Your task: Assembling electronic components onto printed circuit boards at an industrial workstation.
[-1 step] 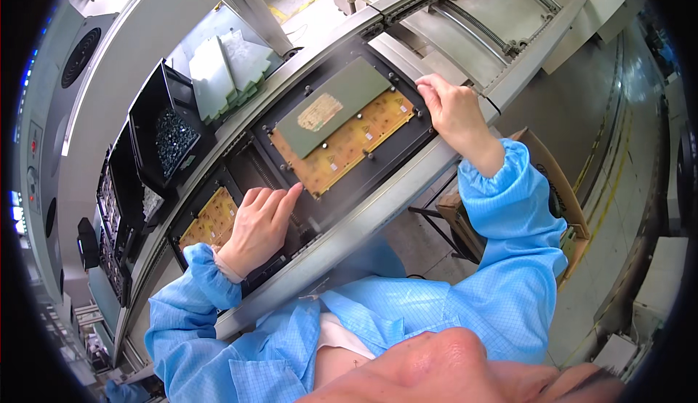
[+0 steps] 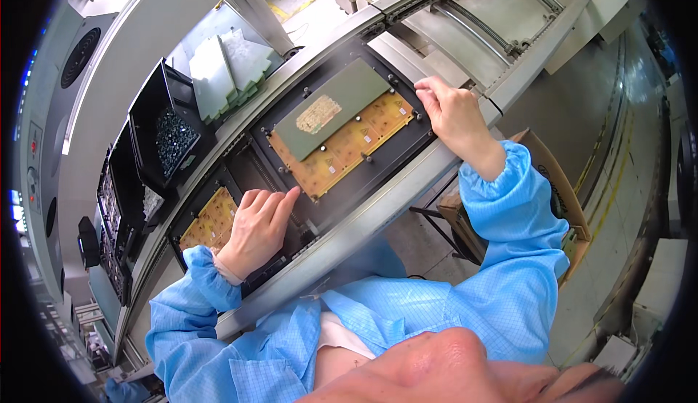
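Note:
A black carrier tray [image 2: 349, 198] lies on the conveyor, holding a yellow-orange circuit board [image 2: 367, 138] with black pegs around it. A grey-green flat plate [image 2: 291, 128] with a worn pale patch covers the board's far half. At the tray's right end my right hand [image 2: 456, 118] is closed, thumb and fingertips pinched at the edge. My left hand [image 2: 254, 234] is at the left end, fingers curled and thumb against the tray's edge. The fingertips' undersides are hidden. Left of that hand sits a second yellow-orange board [image 2: 211, 218] in another black carrier, partly covered by the hand.
Black bins [image 2: 171, 138] of small dark parts stand beyond the conveyor's far rail. Behind them, pale green-edged sheets [image 2: 222, 72] are stacked. The metal near rail [image 2: 396, 188] runs between my body and the tray. An open cardboard box [image 2: 556, 185] stands at right, below the rail.
The tray, with its board and plate, has shifted very slightly left. Both hands have moved the same way with it, their grips unchanged.

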Action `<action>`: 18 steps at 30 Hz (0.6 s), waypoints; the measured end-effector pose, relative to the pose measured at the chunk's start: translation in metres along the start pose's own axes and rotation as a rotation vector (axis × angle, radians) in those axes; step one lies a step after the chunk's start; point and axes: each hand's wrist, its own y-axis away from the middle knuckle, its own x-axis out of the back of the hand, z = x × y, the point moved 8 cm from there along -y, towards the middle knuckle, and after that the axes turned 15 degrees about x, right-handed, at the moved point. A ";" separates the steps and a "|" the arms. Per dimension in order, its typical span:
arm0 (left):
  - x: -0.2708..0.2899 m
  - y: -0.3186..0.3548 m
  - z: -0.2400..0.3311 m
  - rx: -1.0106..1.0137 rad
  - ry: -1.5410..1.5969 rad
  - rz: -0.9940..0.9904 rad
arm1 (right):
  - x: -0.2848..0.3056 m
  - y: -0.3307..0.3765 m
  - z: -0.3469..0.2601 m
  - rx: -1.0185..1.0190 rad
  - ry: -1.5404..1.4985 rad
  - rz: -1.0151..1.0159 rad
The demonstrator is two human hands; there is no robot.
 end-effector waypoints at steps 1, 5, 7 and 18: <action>-0.001 0.005 -0.003 0.008 -0.029 -0.002 | -0.003 0.001 -0.002 0.000 -0.010 -0.002; 0.002 0.010 -0.001 0.067 -0.085 0.013 | -0.004 -0.008 -0.007 0.094 0.017 -0.096; 0.004 0.006 -0.001 0.071 -0.087 0.027 | -0.004 -0.022 -0.002 0.214 0.075 -0.100; -0.003 -0.010 -0.004 0.085 -0.048 0.079 | -0.021 -0.066 0.016 0.879 -0.138 -0.175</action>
